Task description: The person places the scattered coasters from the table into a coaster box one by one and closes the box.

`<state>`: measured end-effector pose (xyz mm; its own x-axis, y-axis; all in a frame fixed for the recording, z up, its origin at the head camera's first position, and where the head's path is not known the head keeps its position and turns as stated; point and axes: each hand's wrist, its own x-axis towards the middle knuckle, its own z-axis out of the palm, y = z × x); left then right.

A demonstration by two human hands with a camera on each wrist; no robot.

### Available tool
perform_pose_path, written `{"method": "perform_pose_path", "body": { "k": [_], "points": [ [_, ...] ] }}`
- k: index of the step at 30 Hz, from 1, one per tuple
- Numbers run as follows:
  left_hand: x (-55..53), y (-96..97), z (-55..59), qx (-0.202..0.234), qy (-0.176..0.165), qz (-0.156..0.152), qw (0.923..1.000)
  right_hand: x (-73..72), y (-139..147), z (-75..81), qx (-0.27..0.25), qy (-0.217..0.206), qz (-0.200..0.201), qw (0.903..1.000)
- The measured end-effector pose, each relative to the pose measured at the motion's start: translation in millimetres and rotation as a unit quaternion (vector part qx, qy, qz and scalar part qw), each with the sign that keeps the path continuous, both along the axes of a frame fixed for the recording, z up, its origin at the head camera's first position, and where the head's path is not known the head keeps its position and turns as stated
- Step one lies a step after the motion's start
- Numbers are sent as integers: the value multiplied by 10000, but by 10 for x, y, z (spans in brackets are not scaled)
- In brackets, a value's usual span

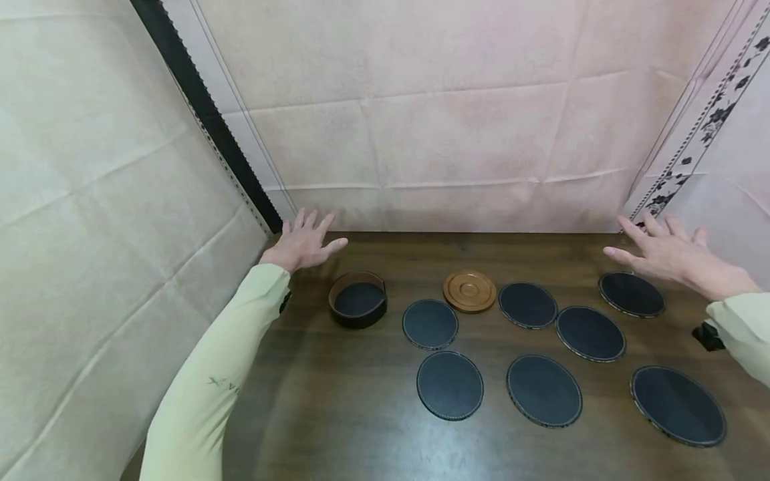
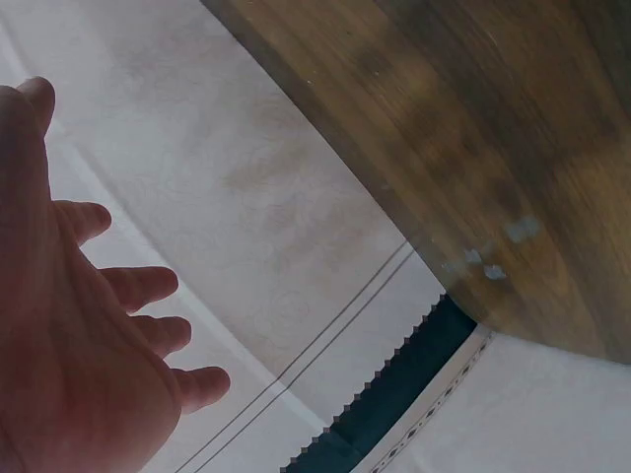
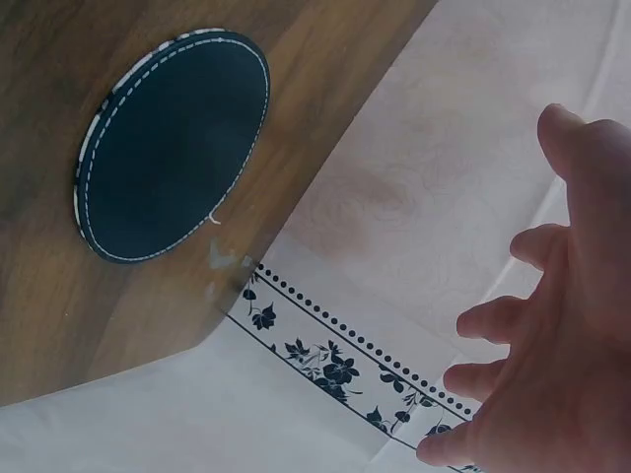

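Note:
My left hand [image 1: 303,246] is held with fingers spread near the table's back left corner, holding nothing. Closest to it is a round, low-walled coaster holder [image 1: 359,318], brown inside with a dark floor. On the right, my other hand [image 1: 668,252] also has its fingers spread, with nothing in it, just beyond a round black coaster [image 1: 631,294]. White stitching runs round that coaster's edge [image 3: 177,148] in the right wrist view. Several more such coasters [image 1: 450,386] lie flat across the middle and right. Among them sits a round brown wooden lid [image 1: 470,291] with ringed grooves.
The dark wooden table [image 1: 313,414] ends at a pale cloth hanging [image 1: 433,147] behind it. More cloth flanks it on the left [image 1: 108,254] and right, with a black band and a floral border. Two coasters [image 1: 591,333] nearly touch at their edges.

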<state>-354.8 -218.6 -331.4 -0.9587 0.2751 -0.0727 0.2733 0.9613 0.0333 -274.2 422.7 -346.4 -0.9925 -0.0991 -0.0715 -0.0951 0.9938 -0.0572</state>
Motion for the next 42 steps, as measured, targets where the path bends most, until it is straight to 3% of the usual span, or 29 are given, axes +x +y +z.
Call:
{"method": "perform_pose_path", "body": {
  "k": [9, 23, 34, 42],
  "points": [
    [70, -5, -94, 220, 17, -48, 9997, 25, -9, -49, -166, -33, -24, 9999],
    [274, 8, -253, 632, 19, -171, 9979, 16, 54, -189, -377, 2, -25, 9993],
    [475, 4, -409, 1348, -169, -137, 9906, -42, 71, -345, -526, 314, 265, 9978],
    [629, 6, -549, 1713, -234, -69, 9849, -44, 103, -448, -449, 299, 298, 9981]
  ]
}}
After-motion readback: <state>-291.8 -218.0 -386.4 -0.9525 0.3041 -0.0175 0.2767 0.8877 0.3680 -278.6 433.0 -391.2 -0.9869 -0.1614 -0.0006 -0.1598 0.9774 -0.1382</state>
